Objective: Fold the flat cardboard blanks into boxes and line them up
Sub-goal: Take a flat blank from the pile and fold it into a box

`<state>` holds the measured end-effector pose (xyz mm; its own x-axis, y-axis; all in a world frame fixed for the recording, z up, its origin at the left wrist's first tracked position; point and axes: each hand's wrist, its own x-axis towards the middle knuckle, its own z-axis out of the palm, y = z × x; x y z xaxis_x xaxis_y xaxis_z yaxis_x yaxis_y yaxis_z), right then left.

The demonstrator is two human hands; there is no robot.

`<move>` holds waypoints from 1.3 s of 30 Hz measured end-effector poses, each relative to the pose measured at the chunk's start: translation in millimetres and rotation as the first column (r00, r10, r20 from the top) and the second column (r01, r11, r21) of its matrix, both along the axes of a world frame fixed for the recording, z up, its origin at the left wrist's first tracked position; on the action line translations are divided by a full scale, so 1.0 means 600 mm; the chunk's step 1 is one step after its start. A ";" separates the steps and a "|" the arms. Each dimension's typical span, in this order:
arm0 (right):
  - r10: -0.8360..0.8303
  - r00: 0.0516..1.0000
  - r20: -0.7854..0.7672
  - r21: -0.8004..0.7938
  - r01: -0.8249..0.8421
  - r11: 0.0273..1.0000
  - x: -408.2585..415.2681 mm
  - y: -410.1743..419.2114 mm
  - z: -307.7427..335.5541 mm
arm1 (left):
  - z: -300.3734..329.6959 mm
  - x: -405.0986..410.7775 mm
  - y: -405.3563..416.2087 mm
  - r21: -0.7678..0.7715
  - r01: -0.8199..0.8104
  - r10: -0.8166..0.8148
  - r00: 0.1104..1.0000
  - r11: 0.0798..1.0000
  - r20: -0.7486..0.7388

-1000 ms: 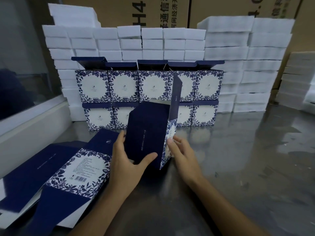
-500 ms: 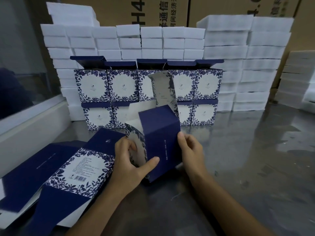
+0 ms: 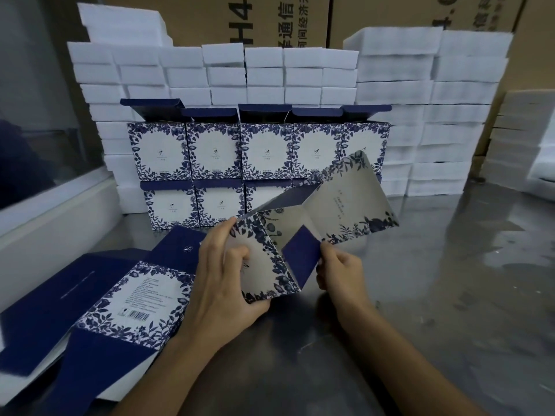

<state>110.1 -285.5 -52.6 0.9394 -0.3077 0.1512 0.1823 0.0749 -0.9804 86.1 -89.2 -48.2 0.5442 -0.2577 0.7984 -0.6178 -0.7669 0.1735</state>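
Observation:
A half-formed blue-and-white floral box (image 3: pixel 300 235) is held tipped over above the steel table, its open end and long flap pointing up and to the right. My left hand (image 3: pixel 225 280) grips its near floral panel, thumb under the lower edge. My right hand (image 3: pixel 338 268) pinches a small navy flap at the box's end. A stack of flat blanks (image 3: pixel 99 313) lies at the left. Finished boxes (image 3: pixel 258 151) stand in two stacked rows at the back, lids up.
White foam blocks (image 3: pixel 420 115) are piled behind and beside the finished boxes, with brown cartons (image 3: pixel 300 19) behind them. A white ledge under a glass pane (image 3: pixel 54 217) runs along the left. The steel table (image 3: pixel 450 295) stretches out to the right.
The box has been turned from upright to tipped over, its open end now facing me. My left hand shifted onto the floral panel; my right hand moved to pinch the navy end flap.

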 end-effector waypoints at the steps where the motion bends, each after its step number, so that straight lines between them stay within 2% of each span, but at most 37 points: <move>1: 0.005 1.000 -0.010 -0.024 -0.005 1.000 0.000 0.000 0.000 | -0.001 0.000 0.001 0.002 0.000 0.000 1.000 1.000 0.001; 6: -0.013 1.000 -0.004 -0.090 0.013 0.996 -0.004 -0.002 0.002 | -0.001 -0.002 0.004 0.009 -0.022 0.022 1.000 1.000 -0.019; 13: 0.096 0.995 -0.012 -0.179 -0.097 0.979 -0.008 0.027 -0.004 | -0.005 -0.003 0.000 0.012 -0.119 0.119 0.993 0.993 -0.008; 18: 0.097 0.995 0.002 -0.170 -0.095 0.981 -0.022 0.028 0.006 | -0.008 0.000 -0.003 0.018 -0.150 0.149 0.988 0.989 0.028; 22: 0.273 0.961 -0.052 -0.110 -0.277 0.955 -0.038 0.053 0.008 | -0.011 0.005 -0.002 -0.050 -0.168 0.169 0.985 0.984 0.015; 24: 0.292 0.954 -0.069 -0.080 -0.297 0.952 -0.038 0.055 0.008 | -0.012 0.008 0.000 -0.067 -0.154 0.155 0.988 0.986 0.010; 27: 0.227 0.973 -0.032 -0.074 -0.229 0.971 -0.038 0.052 0.008 | -0.011 0.006 -0.002 -0.112 -0.103 0.105 0.994 0.988 0.010; 30: 0.176 0.984 0.003 0.026 -0.176 0.984 -0.033 0.053 0.009 | -0.007 0.002 -0.013 -0.258 -0.017 0.014 1.000 0.966 -0.015; 32: 0.150 0.989 0.001 0.087 -0.150 0.985 -0.027 0.053 0.007 | -0.004 -0.002 -0.020 -0.407 0.028 -0.058 0.996 0.913 -0.061; 34: 0.138 0.990 0.013 0.109 -0.139 0.984 -0.021 0.051 0.004 | 0.000 -0.006 -0.023 -0.572 0.039 -0.146 0.979 0.820 -0.142; 36: 0.135 0.991 0.009 0.087 -0.136 0.987 -0.021 0.050 0.008 | 0.000 -0.008 -0.023 -0.650 0.050 -0.236 0.950 0.758 -0.203; 39: 0.116 0.992 0.049 0.099 -0.121 0.988 -0.020 0.045 0.022 | -0.005 -0.012 -0.022 -0.712 0.179 -0.444 0.873 0.679 -0.204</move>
